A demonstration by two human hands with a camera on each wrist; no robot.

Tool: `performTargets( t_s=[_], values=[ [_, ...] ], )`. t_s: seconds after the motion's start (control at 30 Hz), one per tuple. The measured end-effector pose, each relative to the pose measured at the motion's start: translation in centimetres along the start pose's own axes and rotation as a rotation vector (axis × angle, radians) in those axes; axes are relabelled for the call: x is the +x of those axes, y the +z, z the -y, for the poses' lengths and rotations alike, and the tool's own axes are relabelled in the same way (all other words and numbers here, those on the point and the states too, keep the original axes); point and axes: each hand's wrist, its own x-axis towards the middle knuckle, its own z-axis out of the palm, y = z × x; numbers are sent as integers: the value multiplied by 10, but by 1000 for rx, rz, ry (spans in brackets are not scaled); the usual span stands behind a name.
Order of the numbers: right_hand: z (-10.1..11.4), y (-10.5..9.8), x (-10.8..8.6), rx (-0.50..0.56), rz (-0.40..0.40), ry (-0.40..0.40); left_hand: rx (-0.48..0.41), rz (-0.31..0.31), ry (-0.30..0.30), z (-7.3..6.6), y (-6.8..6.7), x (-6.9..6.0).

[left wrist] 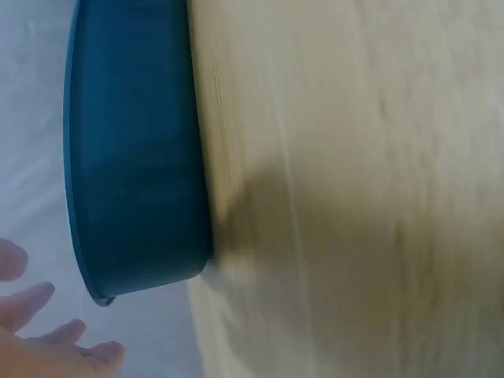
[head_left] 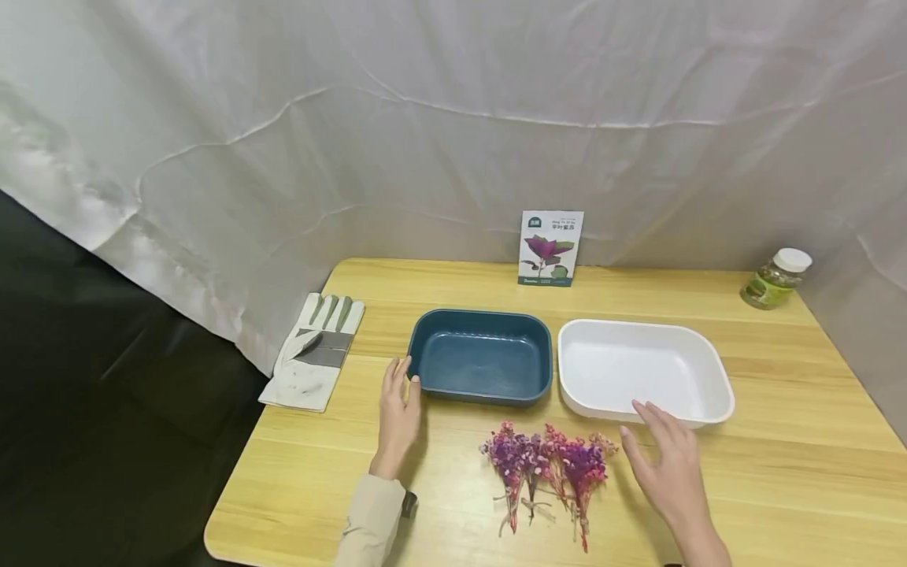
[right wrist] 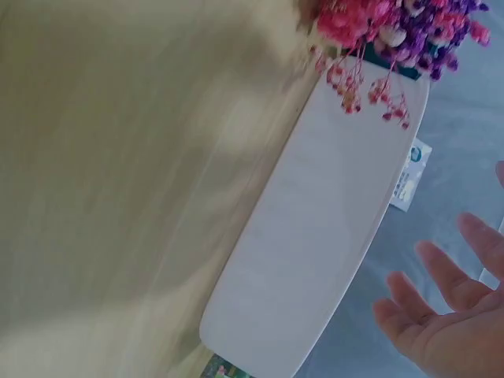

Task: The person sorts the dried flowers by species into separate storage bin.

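My left hand [head_left: 398,417] hovers by the left front corner of a dark teal basin [head_left: 482,366], its fingers relaxed and holding nothing. In the left wrist view a small gap shows between the fingertips [left wrist: 106,352] and the basin's wall. Over the front edge of a white basin [head_left: 641,366] hangs my right hand [head_left: 669,465], fingers spread and nothing in them. Several small bunches of dried pink and purple flowers [head_left: 584,465] lie side by side on the table in front of the basins, tied with twine. No contents are visible in either basin.
White-and-grey work gloves [head_left: 312,358] lie at the table's left edge. A seed packet [head_left: 550,248] with a purple plant stands against the grey curtain [head_left: 453,157] at the back. At the far right corner is a white-lidded jar [head_left: 775,279]. The wooden table [head_left: 801,394] has rounded corners.
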Motion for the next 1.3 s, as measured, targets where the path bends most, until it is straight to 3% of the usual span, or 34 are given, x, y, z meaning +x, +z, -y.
performTargets(
  t_s=[0.13,0.4,0.67,0.83,0.97,1.03,1.3],
  values=[
    [8,-2,-5,7,47,55,-56,-64,-36,4,2,1],
    [23,-5,-14,50,85,140,-196,-114,-143,16,7,1],
    [41,-4,-30,91,81,217,-235,-157,-173,23,11,-1],
    [49,-2,-40,80,104,355,-270,-174,-168,23,12,0],
    [54,2,-47,131,127,445,-286,-188,-166,24,14,1],
    [56,4,-49,175,127,457,-297,-193,-174,22,13,1],
    [58,13,-58,236,162,489,-288,-173,-151,-10,1,-6]
  ],
)
